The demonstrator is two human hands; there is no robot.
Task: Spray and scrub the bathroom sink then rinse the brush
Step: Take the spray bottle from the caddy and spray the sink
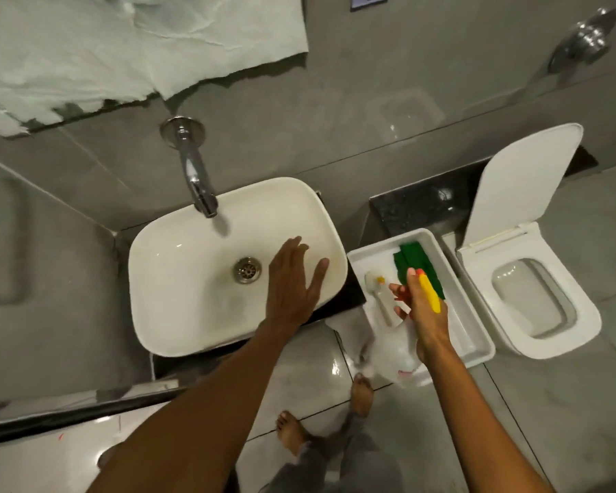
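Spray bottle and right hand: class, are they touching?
Touching. The head view shows the right hand wrapped round the neck of the spray bottle, one finger up by its yellow and red trigger head, held over the white tray.

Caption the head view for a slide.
Right hand grips the spray bottle over the tray; left hand hovers open above the sink.

One sink (178, 279), one tap (196, 172), one tray (477, 336), one brush (377, 293), one spray bottle (399, 354), one toilet (548, 307), two hands: left hand (292, 279), right hand (424, 311).
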